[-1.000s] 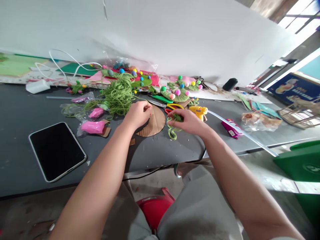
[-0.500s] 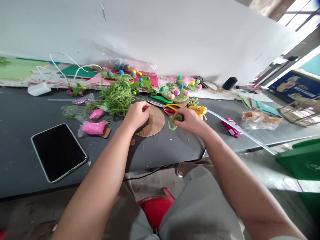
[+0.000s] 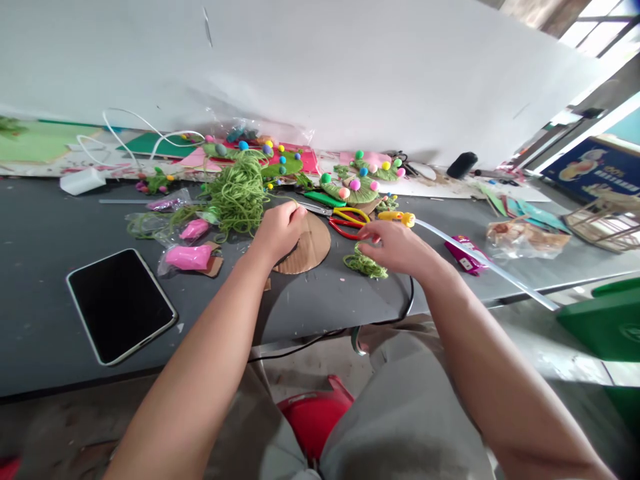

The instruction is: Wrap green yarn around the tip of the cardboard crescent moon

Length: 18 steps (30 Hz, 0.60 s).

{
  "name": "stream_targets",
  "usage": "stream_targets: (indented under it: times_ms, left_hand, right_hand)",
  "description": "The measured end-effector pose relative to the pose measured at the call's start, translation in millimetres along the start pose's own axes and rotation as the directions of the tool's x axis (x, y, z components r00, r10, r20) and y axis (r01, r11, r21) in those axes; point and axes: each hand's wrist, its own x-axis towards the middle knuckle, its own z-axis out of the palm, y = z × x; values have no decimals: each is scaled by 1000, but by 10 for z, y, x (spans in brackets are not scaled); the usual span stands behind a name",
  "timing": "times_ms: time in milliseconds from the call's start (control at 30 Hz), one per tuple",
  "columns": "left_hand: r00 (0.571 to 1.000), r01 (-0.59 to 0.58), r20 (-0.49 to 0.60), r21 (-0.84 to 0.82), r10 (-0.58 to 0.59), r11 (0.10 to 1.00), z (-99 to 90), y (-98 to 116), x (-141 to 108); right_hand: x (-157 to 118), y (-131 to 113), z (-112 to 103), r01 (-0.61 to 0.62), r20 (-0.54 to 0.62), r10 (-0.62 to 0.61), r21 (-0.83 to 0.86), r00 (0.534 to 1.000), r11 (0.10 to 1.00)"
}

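My left hand [image 3: 280, 230] is closed, its fingertips pinched above the left part of a round corrugated cardboard disc [image 3: 313, 247]. What is between those fingertips is hidden. A large tangle of green yarn [image 3: 237, 197] lies just beyond that hand, with a thin strand running towards it. My right hand [image 3: 395, 245] is open, with fingers apart, over the right side. Below its fingers a small bundle of green yarn [image 3: 367, 262] rests on the table. Scissors with yellow and red handles [image 3: 347, 223] lie between the hands, close to my right fingertips.
A yellow glue gun [image 3: 397, 217] with a long clear glue stick lies beyond my right hand. At left are a tablet [image 3: 120, 305] and pink packets [image 3: 187, 257]. Green pieces with coloured pompoms [image 3: 355, 187] line the back. A black cable [image 3: 411, 297] hangs over the front edge.
My right hand has let go of the small green yarn bundle, which now lies on the table, and its fingers have opened. The left hand stays over the disc.
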Motion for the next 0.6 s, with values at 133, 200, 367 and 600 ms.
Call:
stream_targets:
  times_ms: [133, 200, 367, 600]
  left_hand:
    - [986, -111, 118, -57, 117, 992, 13, 123, -56]
    - [958, -168, 223, -78, 181, 983, 41, 197, -101]
    - [926, -212, 326, 32, 190, 977, 135, 315, -189]
    - [964, -108, 255, 121, 74, 987, 126, 263, -157]
  right_hand:
    - [58, -117, 112, 155, -241, -56, 412, 969, 898]
    - [106, -188, 210, 167, -133, -106, 628, 985, 760]
    - [265, -313, 474, -39, 83, -87, 908, 993, 418]
    - [437, -314, 314, -34, 30, 264, 999, 964, 12]
